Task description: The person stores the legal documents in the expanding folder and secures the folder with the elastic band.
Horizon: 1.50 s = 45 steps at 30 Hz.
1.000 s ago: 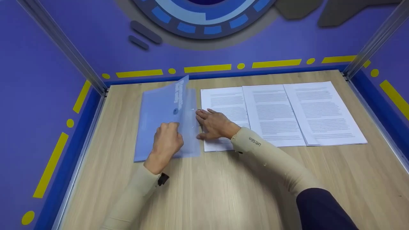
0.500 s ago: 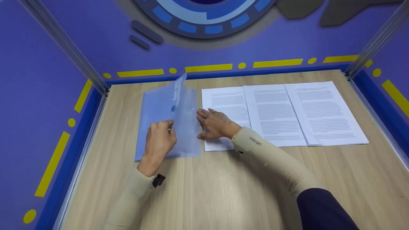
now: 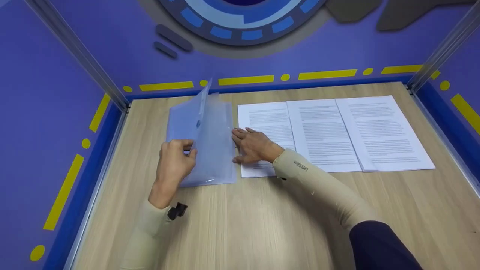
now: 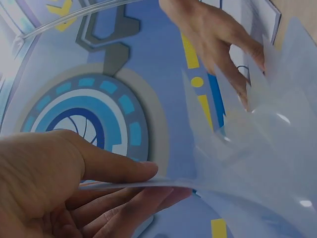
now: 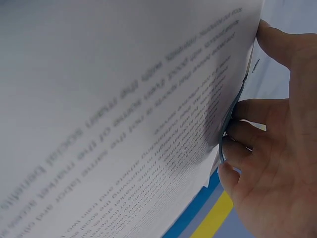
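Note:
A translucent blue plastic folder (image 3: pixel 217 157) lies at the left of the wooden table. My left hand (image 3: pixel 173 161) pinches the edge of its cover (image 3: pixel 189 112) between thumb and fingers, and the cover stands tilted up from the lower sheet. In the left wrist view the cover's edge (image 4: pixel 171 183) runs between the thumb above and the fingers below. My right hand (image 3: pixel 254 146) lies with extended fingers at the folder's right edge, over the left part of the nearest paper stack (image 3: pixel 262 116). Printed text on a paper sheet (image 5: pixel 124 109) fills much of the right wrist view.
Two more printed paper stacks, a middle one (image 3: pixel 320 127) and a right one (image 3: pixel 378 127), lie side by side on the wooden table (image 3: pixel 243 221). A blue back wall (image 3: pixel 262 63) and side walls enclose the tabletop.
My left hand has moved left and slightly up, drawing the folder's cover further up and leftward, so more of the lower sheet shows. The right hand has stayed in place.

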Each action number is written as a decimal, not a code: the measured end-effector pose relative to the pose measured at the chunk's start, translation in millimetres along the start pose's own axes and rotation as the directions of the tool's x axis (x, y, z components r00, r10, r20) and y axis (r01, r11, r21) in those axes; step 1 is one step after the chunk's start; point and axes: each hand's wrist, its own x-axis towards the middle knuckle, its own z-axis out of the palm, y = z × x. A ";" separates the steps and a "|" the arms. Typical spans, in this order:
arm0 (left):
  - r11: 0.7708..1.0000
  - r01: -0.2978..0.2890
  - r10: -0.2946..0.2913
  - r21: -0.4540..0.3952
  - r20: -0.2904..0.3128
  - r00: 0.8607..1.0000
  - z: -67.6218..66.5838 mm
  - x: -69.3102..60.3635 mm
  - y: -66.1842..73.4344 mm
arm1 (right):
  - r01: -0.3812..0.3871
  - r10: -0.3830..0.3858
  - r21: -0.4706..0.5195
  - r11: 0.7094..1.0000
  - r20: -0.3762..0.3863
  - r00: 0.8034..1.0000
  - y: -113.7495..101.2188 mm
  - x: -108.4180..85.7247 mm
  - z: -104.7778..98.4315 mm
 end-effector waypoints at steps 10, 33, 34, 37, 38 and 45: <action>1.000 0.012 -0.012 -0.026 -0.016 1.000 -18.0 4.8 -8.2 | -0.009 0.009 -0.005 1.000 -0.003 1.000 1.9 -2.5 -0.8; 0.976 0.035 -0.061 -0.214 -0.116 0.991 -32.9 -3.4 -41.0 | 0.018 -0.018 -0.024 1.000 -0.020 1.000 2.3 -1.1 -0.4; 0.976 0.024 -0.053 -0.215 -0.128 0.990 -32.1 -3.7 -41.9 | 0.021 -0.021 -0.019 1.000 -0.023 1.000 2.4 -0.8 -0.4; 0.976 -0.019 -0.017 -0.216 -0.164 0.986 -28.3 -3.7 -44.2 | 0.026 -0.026 0.002 1.000 -0.028 0.999 3.2 0.0 -0.3; 0.976 -0.036 -0.002 -0.215 -0.174 0.985 -26.8 -3.4 -44.6 | 0.028 -0.028 0.013 1.000 -0.029 0.999 3.6 0.2 -0.1; 0.970 -0.084 0.045 -0.230 -0.171 0.984 -17.8 -0.9 -45.0 | 0.021 -0.020 0.035 0.999 -0.030 0.999 4.8 -0.7 2.6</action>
